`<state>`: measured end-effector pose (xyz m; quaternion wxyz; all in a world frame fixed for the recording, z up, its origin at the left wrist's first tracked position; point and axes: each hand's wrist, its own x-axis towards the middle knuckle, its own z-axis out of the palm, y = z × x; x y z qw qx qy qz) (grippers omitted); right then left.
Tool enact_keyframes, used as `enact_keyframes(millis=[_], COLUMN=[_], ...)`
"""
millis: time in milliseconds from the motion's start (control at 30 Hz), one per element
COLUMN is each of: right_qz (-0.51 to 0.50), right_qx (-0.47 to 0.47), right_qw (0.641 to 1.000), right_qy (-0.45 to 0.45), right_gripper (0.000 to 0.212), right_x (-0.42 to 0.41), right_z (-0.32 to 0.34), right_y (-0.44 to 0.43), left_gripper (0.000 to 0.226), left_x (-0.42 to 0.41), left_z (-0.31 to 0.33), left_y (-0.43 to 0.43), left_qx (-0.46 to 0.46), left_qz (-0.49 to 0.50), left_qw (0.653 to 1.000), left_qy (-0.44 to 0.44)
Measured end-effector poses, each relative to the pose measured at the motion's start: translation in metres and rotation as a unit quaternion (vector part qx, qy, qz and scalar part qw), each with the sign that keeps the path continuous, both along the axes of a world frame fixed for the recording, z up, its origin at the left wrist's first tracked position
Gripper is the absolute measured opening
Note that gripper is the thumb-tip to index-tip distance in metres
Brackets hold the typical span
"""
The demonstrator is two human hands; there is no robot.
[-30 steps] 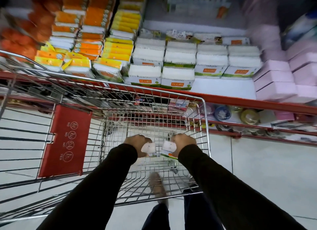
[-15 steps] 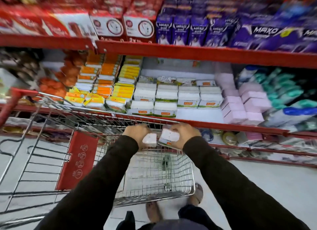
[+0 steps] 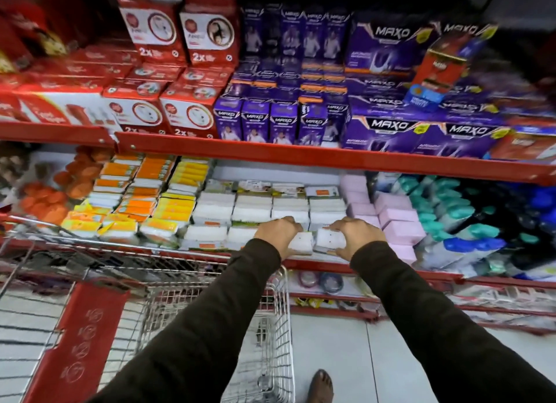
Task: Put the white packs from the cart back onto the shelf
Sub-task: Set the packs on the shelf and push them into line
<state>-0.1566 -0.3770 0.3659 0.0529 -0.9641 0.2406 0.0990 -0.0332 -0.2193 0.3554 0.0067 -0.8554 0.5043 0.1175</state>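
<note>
My left hand (image 3: 278, 232) grips one white pack (image 3: 301, 242) and my right hand (image 3: 356, 235) grips another white pack (image 3: 328, 240). Both packs sit side by side at the front edge of the red shelf (image 3: 316, 262), in the gap in front of the stacked white packs (image 3: 252, 210). Both arms reach over the far corner of the wire cart (image 3: 270, 327). The inside of the cart basket is mostly hidden by my sleeves.
Orange and yellow packs (image 3: 144, 198) fill the shelf to the left, pink packs (image 3: 397, 219) to the right. Red and purple boxes (image 3: 301, 114) stand on the shelf above. A lower shelf (image 3: 331, 282) holds small goods. My foot (image 3: 320, 386) is on the tiled floor.
Both hands have lifted the two white packs out of the cart and carried them forward to the shelf's front edge. The view has tilted up to the shelves.
</note>
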Motion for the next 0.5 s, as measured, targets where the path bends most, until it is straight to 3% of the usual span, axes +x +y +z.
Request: enact_keyframes(millis=[333, 500], right_qz=[0.089, 0.099], right_qx=[0.002, -0.006], right_qw=[0.993, 0.992], right_qy=[0.079, 0.073], right_gripper=[0.050, 0.043], right_x=[0.034, 0.034], right_z=[-0.053, -0.063], right_y=[-0.045, -0.045], left_gripper=[0.041, 0.050], left_x=[0.010, 0.020], left_z=[-0.062, -0.079], left_y=[-0.054, -0.050], left_qx=[0.095, 0.077], left_qz=[0.050, 0.060], left_qw=[0.994, 0.995], left_qy=[-0.006, 0.032])
